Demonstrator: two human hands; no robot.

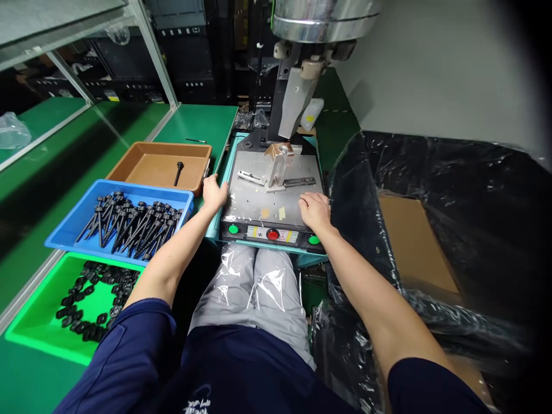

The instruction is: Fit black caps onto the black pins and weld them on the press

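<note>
My left hand [214, 194] is at the left edge of a press machine's base, beside the brown tray. Its thumb stands apart from the fingers, and I see nothing held. On the right front of the metal base plate [254, 201] rests my right hand [315, 211], fingers loosely bent and holding nothing visible. Between the hands, farther back, a small upright fixture [276, 167] stands on the plate beneath the press head [295, 103]. Green buttons [233, 229] sit at both front corners, with a red button [272, 234] in the middle.
The brown tray [150, 164] holds one black knob-headed bolt [178, 172]. A blue tray [125, 185] contains many similar black bolts, and a green bin [38, 339] contains small black nut-like pieces. Black plastic sheeting [357, 195] with cardboard [414, 241] inside stands at right.
</note>
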